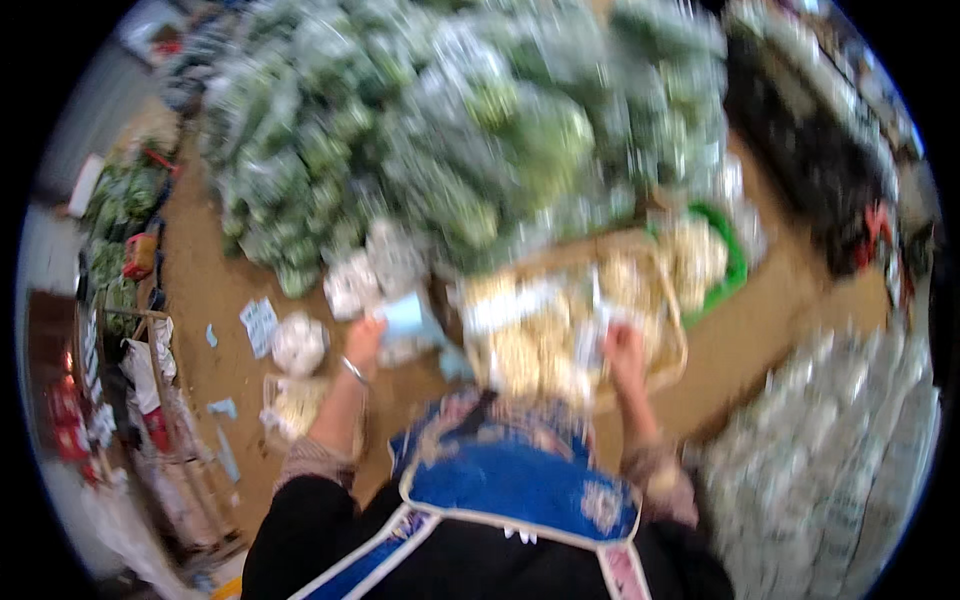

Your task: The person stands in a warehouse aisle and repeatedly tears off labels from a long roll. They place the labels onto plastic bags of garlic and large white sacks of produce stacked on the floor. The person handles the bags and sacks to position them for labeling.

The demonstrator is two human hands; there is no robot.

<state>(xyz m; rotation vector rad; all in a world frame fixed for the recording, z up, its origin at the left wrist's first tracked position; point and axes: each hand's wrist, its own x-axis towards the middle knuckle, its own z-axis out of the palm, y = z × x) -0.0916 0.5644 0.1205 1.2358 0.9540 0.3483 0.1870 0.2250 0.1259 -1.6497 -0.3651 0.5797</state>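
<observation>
My left hand point(366, 338) holds a small pale blue paper slip point(404, 314) just left of a woven basket point(668, 362) full of wrapped cauliflower point(520, 345). A bangle sits on that wrist. My right hand point(624, 350) rests on the cauliflower inside the basket; motion blur hides whether it grips anything. A huge heap of wrapped broccoli point(470, 130) fills the view beyond both hands.
Loose wrapped cauliflower point(298, 343) and paper slips point(260, 325) lie on the brown floor at left. A green basket point(736, 262) of cauliflower stands at right. More bagged vegetables point(830, 450) pile up at lower right. Crates of greens point(115, 230) line the far left.
</observation>
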